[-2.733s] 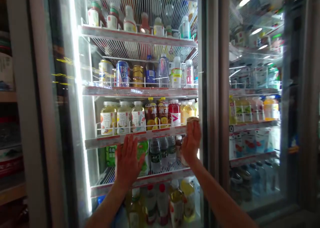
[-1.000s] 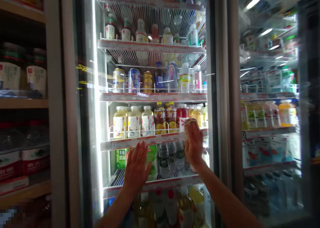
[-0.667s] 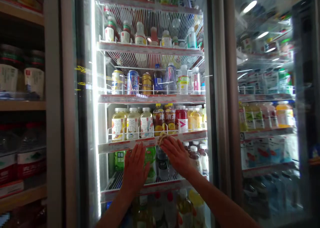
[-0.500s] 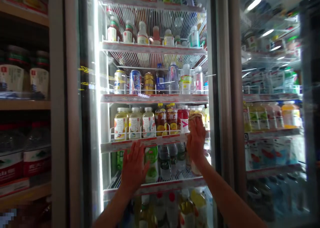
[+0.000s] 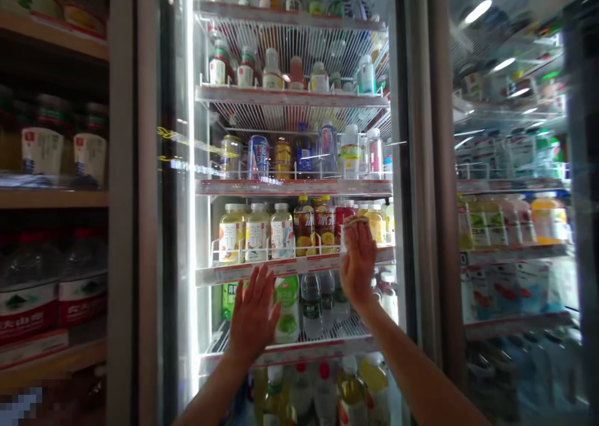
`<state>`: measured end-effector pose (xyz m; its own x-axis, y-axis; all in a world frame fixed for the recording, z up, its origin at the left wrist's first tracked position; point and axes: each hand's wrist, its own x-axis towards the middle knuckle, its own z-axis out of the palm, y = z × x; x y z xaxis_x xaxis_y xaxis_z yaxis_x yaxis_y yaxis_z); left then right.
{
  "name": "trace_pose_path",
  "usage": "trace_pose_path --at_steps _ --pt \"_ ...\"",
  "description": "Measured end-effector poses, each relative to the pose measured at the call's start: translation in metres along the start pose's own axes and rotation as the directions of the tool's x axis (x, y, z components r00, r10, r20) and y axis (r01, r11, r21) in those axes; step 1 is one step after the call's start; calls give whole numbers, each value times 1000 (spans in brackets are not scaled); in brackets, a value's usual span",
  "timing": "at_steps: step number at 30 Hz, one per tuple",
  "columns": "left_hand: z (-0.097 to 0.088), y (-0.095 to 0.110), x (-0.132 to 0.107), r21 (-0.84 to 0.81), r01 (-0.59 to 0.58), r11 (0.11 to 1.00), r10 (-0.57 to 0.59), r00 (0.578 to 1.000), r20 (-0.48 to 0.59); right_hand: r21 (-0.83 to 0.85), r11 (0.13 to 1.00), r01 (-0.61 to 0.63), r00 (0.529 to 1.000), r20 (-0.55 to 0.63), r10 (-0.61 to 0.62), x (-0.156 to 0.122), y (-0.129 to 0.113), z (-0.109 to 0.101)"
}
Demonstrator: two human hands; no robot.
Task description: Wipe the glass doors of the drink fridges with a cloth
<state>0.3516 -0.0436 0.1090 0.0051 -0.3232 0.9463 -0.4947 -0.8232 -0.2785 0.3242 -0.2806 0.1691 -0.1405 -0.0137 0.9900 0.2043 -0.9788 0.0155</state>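
My left hand (image 5: 253, 317) lies flat and open on the glass door (image 5: 299, 151) of a lit drinks fridge, at the level of the lower shelves. My right hand (image 5: 358, 262) presses a small light cloth (image 5: 356, 221) against the same glass, higher and to the right, its fingers flat over the cloth. Behind the glass stand rows of bottles (image 5: 255, 231) and cans (image 5: 258, 156) on wire shelves.
A second fridge door (image 5: 510, 183) with more bottles is at the right, past a grey frame post (image 5: 423, 164). Wooden shelves (image 5: 51, 198) holding large water bottles and jars are at the left. A bright light strip (image 5: 191, 183) runs down the fridge's left inner edge.
My right hand swept the cloth left and down across the glass, then back up to the right. My left hand stayed in place. The view drifted slightly.
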Motion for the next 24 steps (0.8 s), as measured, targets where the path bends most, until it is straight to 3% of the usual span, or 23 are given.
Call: trace_pose_path --at_steps 3,5,7,10,13,15,17,19,22,24 --pt "-2 8 4 -3 22 1000 -22 999 -38 141 976 164 968 170 -187 -20 -34 3" --pt "-3 15 10 -34 -8 999 6 998 -69 274 942 196 931 248 -266 -36 -59 2" --pt "0 25 20 -72 -67 995 61 995 -85 387 916 100 937 273 -218 -44 -76 -2" --pt "13 45 39 -86 -104 991 96 992 -87 527 840 -128 948 315 -53 -42 -83 -10" --pt "28 65 56 -69 -92 993 83 989 -122 573 787 -229 949 311 50 -27 -69 -16" --pt "33 66 63 -70 -95 993 85 986 -142 513 838 -186 974 211 87 -14 -48 -17" --pt "29 49 64 -76 -77 994 66 987 -146 364 924 -114 992 96 85 -1 -20 -15" --pt "17 11 60 -59 -10 998 1 989 -149 180 982 -48 999 23 45 9 10 -12" --pt "-4 -52 53 30 147 989 -136 965 -225 -13 999 48 998 35 -48 13 40 -9" --pt "-10 -69 54 22 252 968 -238 936 -260 -74 992 97 994 65 -92 11 47 -9"
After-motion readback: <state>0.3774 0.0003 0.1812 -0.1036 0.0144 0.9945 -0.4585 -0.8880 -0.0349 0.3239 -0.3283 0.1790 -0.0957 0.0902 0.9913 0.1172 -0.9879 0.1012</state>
